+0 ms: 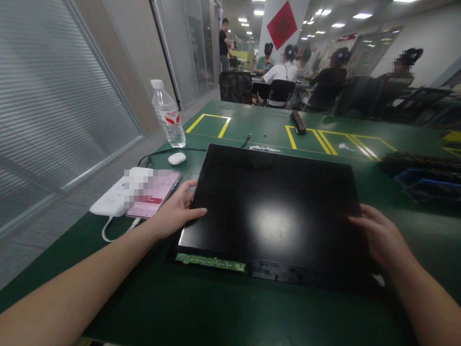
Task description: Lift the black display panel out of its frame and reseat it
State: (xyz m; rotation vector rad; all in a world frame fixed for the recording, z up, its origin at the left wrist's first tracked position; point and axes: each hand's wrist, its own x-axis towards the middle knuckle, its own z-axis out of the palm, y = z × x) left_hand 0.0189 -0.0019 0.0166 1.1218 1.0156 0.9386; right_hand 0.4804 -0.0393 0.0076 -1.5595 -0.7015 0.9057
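A dark, glossy LCD panel (281, 202) faces up in front of me over the green table, with a light glaring off its middle. Along its near edge on the left runs a narrow green circuit board (211, 262). My left hand (180, 206) grips the panel's left edge, thumb on top and fingers partly hidden at the side. On the opposite edge, my right hand (380, 233) is closed on the panel, its fingertips over the rim. Whether the panel rests on the table or is slightly raised, I cannot tell.
To the left lie a phone (154, 194), a white power bank (115, 194) with a cable and a white earbud case (176, 158). A water bottle (168, 115) stands behind them. Yellow tape marks the green table (252, 122). Dark items (428, 178) lie right; people sit beyond.
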